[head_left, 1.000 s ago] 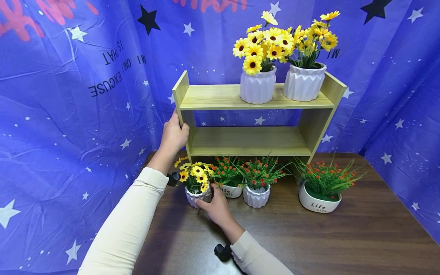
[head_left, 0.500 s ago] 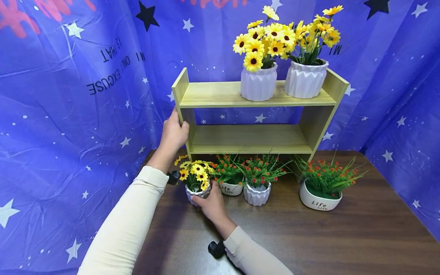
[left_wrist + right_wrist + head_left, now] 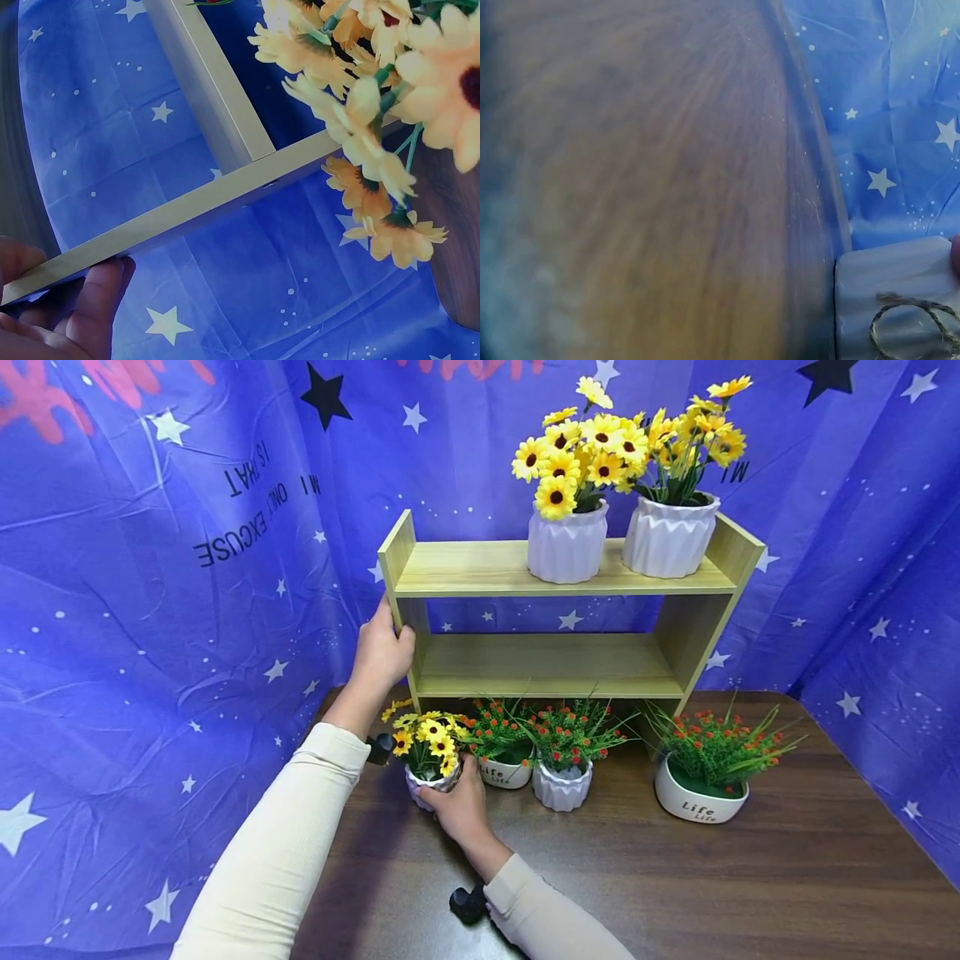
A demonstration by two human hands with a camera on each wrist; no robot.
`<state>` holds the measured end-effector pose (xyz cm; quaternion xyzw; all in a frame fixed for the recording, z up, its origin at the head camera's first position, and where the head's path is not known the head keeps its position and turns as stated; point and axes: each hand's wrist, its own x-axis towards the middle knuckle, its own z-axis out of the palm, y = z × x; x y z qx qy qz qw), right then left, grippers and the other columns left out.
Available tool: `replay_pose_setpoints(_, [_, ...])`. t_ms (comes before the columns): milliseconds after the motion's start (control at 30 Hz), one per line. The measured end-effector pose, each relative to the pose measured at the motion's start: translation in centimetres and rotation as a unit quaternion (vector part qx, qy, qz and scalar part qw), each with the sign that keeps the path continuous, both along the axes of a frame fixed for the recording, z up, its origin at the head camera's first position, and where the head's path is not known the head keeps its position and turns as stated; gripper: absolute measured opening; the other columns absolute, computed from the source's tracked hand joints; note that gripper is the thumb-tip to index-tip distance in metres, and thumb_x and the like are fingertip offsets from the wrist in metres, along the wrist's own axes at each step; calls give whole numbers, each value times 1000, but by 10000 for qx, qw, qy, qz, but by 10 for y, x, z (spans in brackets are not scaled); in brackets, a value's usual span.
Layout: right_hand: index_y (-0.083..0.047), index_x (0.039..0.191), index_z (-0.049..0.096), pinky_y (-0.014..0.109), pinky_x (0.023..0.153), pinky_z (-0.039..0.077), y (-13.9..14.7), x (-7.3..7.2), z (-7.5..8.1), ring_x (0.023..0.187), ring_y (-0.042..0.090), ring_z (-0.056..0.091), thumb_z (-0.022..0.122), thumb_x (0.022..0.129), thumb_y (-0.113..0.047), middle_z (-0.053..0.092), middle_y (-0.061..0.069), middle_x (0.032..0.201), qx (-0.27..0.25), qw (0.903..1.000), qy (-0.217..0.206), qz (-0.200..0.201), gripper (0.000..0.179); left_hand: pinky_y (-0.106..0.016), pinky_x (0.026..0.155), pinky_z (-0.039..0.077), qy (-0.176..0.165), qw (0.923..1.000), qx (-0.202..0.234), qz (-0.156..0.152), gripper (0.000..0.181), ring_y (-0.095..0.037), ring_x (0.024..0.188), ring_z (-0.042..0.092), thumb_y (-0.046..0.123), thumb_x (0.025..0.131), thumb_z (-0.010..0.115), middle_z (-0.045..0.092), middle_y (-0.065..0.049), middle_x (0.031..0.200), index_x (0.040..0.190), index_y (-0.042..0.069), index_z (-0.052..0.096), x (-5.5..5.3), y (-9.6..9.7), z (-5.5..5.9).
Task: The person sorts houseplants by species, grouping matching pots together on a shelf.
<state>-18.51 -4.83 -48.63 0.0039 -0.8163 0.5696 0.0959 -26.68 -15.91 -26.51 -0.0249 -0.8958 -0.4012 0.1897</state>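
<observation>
Left hand (image 3: 382, 650) is hanging onto a pale wooden shelf (image 3: 551, 670) and right hand (image 3: 463, 808) has a white fluted pot (image 3: 416, 786) of yellow flowers (image 3: 432, 735).

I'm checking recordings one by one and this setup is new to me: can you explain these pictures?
There is no machine here, only a person working bare-handed. The wide picture comes from the head, looking forward and down; the other two come from the left and right wrists. The left hand grips the side of a wooden shelf; the right hand holds a small pot of yellow flowers. Three pots of red flowers stand on the brown table, and two more pots of yellow flowers on the shelf's top board.
</observation>
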Motion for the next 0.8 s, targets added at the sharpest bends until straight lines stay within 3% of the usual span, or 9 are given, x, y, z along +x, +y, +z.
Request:
replay_pose_setpoints(333, [-8,122,59,42,84,51,15,12,5,96,26,63,91,64,-28,68,10,106,83,9994,251,221,69,-51,97,47,107,9999,-42,-2,59,-40,117,58,8,96,48,60,-25,129,154,12,34,1,0,0])
replay_pose_setpoints(467, [-7,124,58,42,87,50,19,13,5,98,25,62,91,65,-27,68,10,107,-76,9994,72,332,70,-51,97,47,65,10000,-52,8,60,-40,118,58,9,96,47,60,-25,129,154,13,33,0,-1,0])
replay_pose_setpoints(800, [-4,126,56,45,93,48,27,19,6,105,27,60,91,66,-26,65,12,112,-317,9982,82,500,72,-51,98,46,-19,10000,-73,12,62,-39,119,57,10,97,47,58,-25,132,157,14,28,-1,-1,1])
